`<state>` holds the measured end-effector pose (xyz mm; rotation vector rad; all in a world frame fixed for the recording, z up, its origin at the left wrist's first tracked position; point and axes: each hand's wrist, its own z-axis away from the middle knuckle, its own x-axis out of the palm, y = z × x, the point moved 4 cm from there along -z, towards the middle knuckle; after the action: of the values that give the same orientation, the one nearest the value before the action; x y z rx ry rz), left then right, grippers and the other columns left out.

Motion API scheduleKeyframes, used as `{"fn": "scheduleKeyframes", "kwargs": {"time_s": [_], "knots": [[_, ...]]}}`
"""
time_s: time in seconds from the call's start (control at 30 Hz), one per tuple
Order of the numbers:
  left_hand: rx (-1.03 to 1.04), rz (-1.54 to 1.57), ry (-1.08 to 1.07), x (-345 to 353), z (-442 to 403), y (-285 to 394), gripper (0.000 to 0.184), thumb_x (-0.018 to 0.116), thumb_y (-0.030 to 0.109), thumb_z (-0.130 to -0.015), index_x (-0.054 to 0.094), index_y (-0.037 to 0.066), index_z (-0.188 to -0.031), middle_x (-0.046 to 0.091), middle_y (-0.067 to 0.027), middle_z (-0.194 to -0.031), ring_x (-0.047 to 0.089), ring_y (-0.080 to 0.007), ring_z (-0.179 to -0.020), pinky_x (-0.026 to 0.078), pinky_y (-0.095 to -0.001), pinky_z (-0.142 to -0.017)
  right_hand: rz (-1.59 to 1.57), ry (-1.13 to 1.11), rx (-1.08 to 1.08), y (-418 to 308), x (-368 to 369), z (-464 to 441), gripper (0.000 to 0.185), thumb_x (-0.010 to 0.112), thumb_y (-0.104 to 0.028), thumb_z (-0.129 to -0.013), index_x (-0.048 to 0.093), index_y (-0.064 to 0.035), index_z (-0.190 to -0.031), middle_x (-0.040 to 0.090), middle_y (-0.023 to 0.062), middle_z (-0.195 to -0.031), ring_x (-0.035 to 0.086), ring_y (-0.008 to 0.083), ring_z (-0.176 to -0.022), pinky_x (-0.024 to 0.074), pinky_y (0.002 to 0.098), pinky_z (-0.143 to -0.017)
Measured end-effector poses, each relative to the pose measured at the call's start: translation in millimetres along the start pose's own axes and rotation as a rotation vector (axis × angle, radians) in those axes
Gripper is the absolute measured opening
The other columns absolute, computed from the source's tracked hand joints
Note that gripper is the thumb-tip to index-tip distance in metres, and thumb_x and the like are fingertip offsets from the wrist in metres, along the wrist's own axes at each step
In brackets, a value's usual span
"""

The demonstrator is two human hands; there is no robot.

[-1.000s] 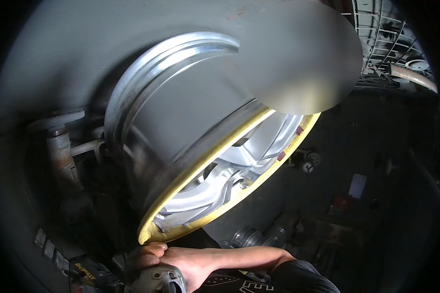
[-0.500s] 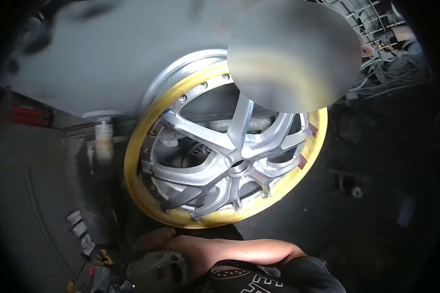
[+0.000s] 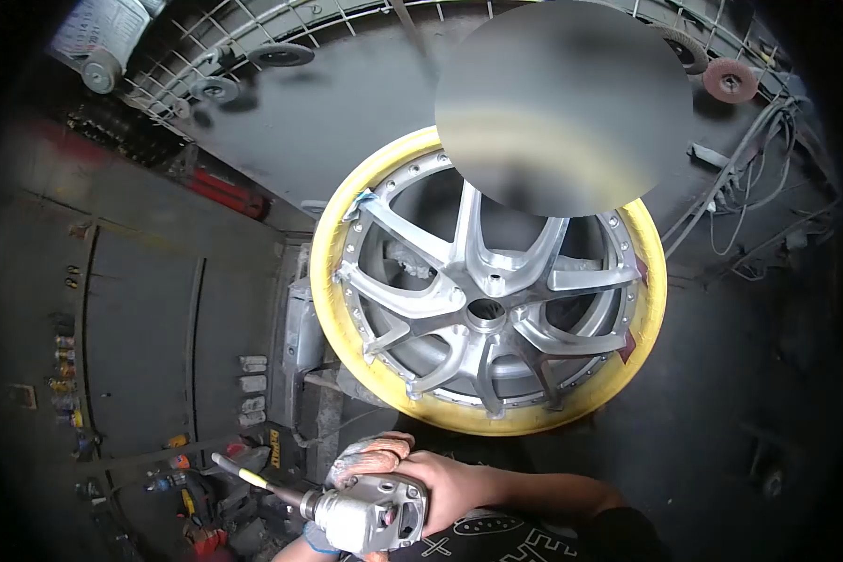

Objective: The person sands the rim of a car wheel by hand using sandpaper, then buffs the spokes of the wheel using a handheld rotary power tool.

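Note:
A silver multi-spoke wheel rim (image 3: 487,281) with a yellow-covered outer lip (image 3: 345,347) faces up in the middle of the view, above my hands. A metal-bodied power tool (image 3: 370,515) with a cord or hose is held at the bottom, below the rim and apart from it. My left hand (image 3: 370,456), in a stained glove, is wrapped round the tool, partly behind it. My right hand (image 3: 443,487), bare, is closed against the tool's right side, with its fingers mostly hidden. A blurred oval covers the rim's upper right.
Discs, among them a reddish one (image 3: 729,81), hang on a wire rack (image 3: 347,21) at the top. Cables (image 3: 754,159) hang at the right. A DeWalt box (image 3: 276,450) and assorted tools (image 3: 197,506) lie at lower left. A red object (image 3: 225,194) is at upper left.
The view has swung, so the rim shows its front face instead of its barrel and sits further right. The tool and both hands have shifted right in the view, still together.

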<state>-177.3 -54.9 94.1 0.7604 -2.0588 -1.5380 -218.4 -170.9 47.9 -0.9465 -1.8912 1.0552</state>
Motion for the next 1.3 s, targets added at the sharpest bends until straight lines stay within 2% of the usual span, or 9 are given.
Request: {"fn": "scheduleKeyframes", "kwargs": {"time_s": [0.3,0.5,0.57,0.63,0.73,0.83,1.0,1.1,1.3], "knots": [[-0.041,-0.160,0.166,28,4,10,0.085,0.079,0.064,-0.064,0.057,0.004,-0.121,0.060,-0.0184,-0.114,0.060,-0.0361,-0.107,0.044,-0.0581,-0.100,-0.033,-0.051,-0.087,4,2,17,0.078,0.091,-0.037,-0.058,0.056,0.0006,-0.117,0.064,0.0169,-0.101,0.063,0.0366,-0.092,0.0498,0.0437,-0.088],[-0.039,-0.178,0.294,8,5,-2,0.104,0.078,0.077,-0.056,0.054,-0.001,-0.120,0.059,-0.0183,-0.118,0.056,-0.0336,-0.116,0.035,-0.0572,-0.109,0.175,-0.014,-0.013,-15,-14,-10,0.087,0.087,-0.050,-0.063,0.052,0.0052,-0.120,0.055,0.0212,-0.112,0.054,0.0363,-0.113,0.0435,0.0448,-0.102],[-0.168,0.025,0.445,-1,20,-18,0.102,0.083,0.069,-0.059,0.048,0.002,-0.128,0.059,-0.0189,-0.123,0.053,-0.0347,-0.123,0.034,-0.0549,-0.111,0.455,0.018,0.061,-16,-18,-17,0.102,0.084,-0.059,-0.063,0.046,0.0095,-0.128,0.050,0.0256,-0.123,0.057,0.0403,-0.113,0.0495,0.0476,-0.097],[-0.339,0.290,0.599,-6,24,-24,0.106,0.089,0.058,-0.058,0.040,0.005,-0.136,0.059,-0.0201,-0.125,0.051,-0.0368,-0.126,0.037,-0.0511,-0.111,0.789,-0.137,0.261,-2,-19,-22,0.098,0.067,-0.072,-0.073,0.054,0.0154,-0.115,0.059,0.0267,-0.100,0.068,0.0402,-0.083,0.0588,0.0427,-0.072],[-0.368,0.592,0.747,-30,34,-53,0.104,0.092,0.054,-0.054,0.045,0.003,-0.132,0.060,-0.0196,-0.119,0.056,-0.0360,-0.116,0.044,-0.0513,-0.103,0.972,-0.137,0.215,-23,-46,-31,0.070,0.062,-0.060,-0.086,0.063,0.0068,-0.108,0.063,0.0163,-0.085,0.068,0.0271,-0.071,0.0564,0.0343,-0.059],[-0.330,0.706,0.815,-69,32,-72,0.092,0.081,0.062,-0.065,0.053,-0.003,-0.124,0.061,-0.0202,-0.113,0.060,-0.0368,-0.104,0.048,-0.0506,-0.094,0.969,0.478,0.032,-89,-115,-17,0.033,0.079,-0.030,-0.079,0.067,-0.0043,-0.095,0.065,0.0117,-0.085,0.065,0.0273,-0.071,0.0542,0.0376,-0.065],[-0.297,0.695,0.769,-139,26,-98,0.075,0.067,0.056,-0.083,0.051,0.000,-0.131,0.058,-0.0230,-0.125,0.062,-0.0355,-0.104,0.051,-0.0518,-0.091,1.580,1.095,0.057,-162,-224,-9,0.015,0.066,-0.007,-0.087,0.064,0.0030,-0.098,0.064,0.0108,-0.098,0.059,0.0197,-0.088,0.0454,0.0289,-0.078],[-0.355,0.826,0.787,-164,26,-119,0.067,0.067,0.048,-0.086,0.045,0.012,-0.138,0.055,-0.0201,-0.131,0.063,-0.0348,-0.104,0.053,-0.0474,-0.089,1.859,0.881,0.179,-162,-247,-58,0.037,0.073,-0.021,-0.083,0.066,-0.0020,-0.114,0.062,0.0155,-0.117,0.056,0.0321,-0.115,0.0428,0.0396,-0.100],[-0.659,0.720,0.948,-193,63,-153,0.054,0.048,0.046,-0.097,0.048,0.010,-0.137,0.061,-0.0076,-0.122,0.064,-0.0268,-0.099,0.053,-0.0399,-0.085,1.742,0.460,0.278,-113,-252,-159,0.033,0.072,-0.032,-0.086,0.070,-0.0043,-0.104,0.064,0.0107,-0.096,0.059,0.0267,-0.093,0.0482,0.0360,-0.081]]}}
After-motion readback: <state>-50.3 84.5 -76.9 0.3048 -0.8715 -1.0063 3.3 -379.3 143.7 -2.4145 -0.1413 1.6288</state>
